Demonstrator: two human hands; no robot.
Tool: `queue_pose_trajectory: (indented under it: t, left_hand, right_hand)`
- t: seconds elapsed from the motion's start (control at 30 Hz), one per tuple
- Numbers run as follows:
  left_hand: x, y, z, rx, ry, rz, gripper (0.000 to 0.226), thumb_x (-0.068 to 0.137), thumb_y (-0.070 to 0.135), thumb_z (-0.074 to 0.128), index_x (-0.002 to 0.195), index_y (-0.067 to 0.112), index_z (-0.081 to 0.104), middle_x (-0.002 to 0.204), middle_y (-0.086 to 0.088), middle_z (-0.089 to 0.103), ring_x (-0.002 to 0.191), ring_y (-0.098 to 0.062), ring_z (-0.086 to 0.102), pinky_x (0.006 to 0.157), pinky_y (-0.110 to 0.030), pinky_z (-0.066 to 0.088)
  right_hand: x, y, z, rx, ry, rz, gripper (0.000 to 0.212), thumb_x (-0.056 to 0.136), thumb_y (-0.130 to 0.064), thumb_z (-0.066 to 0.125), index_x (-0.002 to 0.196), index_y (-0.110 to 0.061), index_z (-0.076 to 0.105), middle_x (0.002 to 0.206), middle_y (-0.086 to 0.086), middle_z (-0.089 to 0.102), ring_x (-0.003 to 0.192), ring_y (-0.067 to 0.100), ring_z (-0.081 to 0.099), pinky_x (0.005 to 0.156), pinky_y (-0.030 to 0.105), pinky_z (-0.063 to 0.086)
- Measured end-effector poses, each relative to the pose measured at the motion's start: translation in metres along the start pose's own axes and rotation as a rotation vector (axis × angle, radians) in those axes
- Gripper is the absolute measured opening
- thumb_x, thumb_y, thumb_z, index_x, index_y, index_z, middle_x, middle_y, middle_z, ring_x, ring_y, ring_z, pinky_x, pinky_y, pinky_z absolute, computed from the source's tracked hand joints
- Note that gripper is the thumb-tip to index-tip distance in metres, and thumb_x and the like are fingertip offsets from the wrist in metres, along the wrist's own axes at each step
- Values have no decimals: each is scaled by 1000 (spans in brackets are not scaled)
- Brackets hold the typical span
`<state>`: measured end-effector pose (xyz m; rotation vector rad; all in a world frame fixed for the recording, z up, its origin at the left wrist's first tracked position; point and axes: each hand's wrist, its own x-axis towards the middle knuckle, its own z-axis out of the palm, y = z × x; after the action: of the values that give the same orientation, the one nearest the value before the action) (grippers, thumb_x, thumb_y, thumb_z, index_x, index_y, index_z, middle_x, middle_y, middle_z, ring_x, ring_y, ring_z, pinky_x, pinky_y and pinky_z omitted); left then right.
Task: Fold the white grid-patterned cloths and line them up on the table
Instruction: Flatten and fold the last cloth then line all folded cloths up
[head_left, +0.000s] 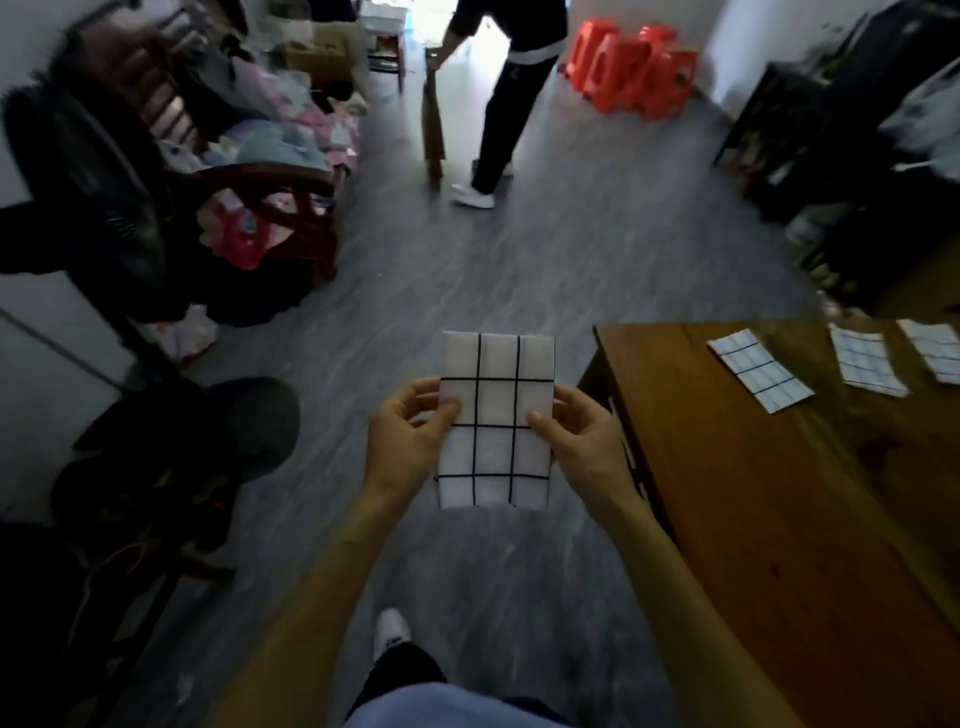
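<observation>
Both the left hand (410, 431) and right hand (576, 436) pinched the side edges of a folded white grid-patterned cloth (496, 421) above the grey floor (467, 270), left of the brown wooden bench (753, 493), where three folded cloths (758, 370) lay in a row.

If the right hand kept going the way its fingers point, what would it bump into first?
The right hand points left, across the folded cloth it pinches. Going on, it would probably meet the left hand gripping the opposite edge, though depth is hard to judge.
</observation>
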<state>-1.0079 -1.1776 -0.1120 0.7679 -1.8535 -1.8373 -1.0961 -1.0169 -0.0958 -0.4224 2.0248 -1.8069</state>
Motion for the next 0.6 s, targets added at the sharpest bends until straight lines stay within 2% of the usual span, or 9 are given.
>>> queue_pose_trajectory:
  t: [0.1, 0.2, 0.3, 0.4, 0.47, 0.6]
  left_hand:
    - [63, 25, 2, -32, -101, 35, 18, 86, 20, 68, 102, 25, 62, 99, 0, 68, 88, -14, 68, 71, -29, 58]
    - [115, 41, 9, -33, -202, 43, 16, 87, 19, 67, 99, 27, 63, 96, 2, 68, 83, -9, 68, 63, -20, 55]
    - [161, 44, 18, -9, -288, 46, 16, 87, 20, 66, 98, 31, 62, 97, 2, 67, 84, -9, 68, 66, -21, 55]
    - [209, 42, 29, 26, -325, 53, 18, 88, 17, 66, 94, 34, 60, 93, 6, 66, 80, -3, 66, 64, -17, 53]
    - [242, 39, 42, 29, -351, 54, 19, 87, 15, 66, 93, 33, 61, 91, 4, 67, 77, -2, 67, 61, -15, 52]
    - [312, 36, 76, 86, -422, 59, 13, 87, 19, 67, 95, 29, 65, 94, 0, 70, 82, -11, 68, 69, -26, 57]
  right_hand:
    - [45, -20, 9, 20, 106, -7, 32, 88, -13, 65, 119, -13, 59, 106, 5, 69, 94, 16, 69, 76, 33, 59]
    - [81, -29, 15, 43, 198, 9, 28, 88, -12, 65, 115, -16, 60, 105, 4, 70, 91, 15, 70, 70, 27, 58]
    - [118, -27, 20, 63, 284, 35, 24, 87, -14, 66, 109, -24, 61, 105, 3, 70, 93, 16, 70, 74, 30, 59]
    - [157, -21, 22, 81, 340, 68, 28, 87, -14, 67, 114, -18, 62, 105, 3, 71, 93, 17, 70, 75, 34, 59]
    - [188, -17, 19, 99, 382, 59, 28, 87, -13, 67, 114, -18, 62, 104, 3, 71, 91, 15, 70, 73, 31, 59]
    - [253, -6, 6, 134, 465, 38, 27, 87, -15, 68, 112, -24, 62, 106, -1, 70, 95, 11, 68, 80, 31, 58]
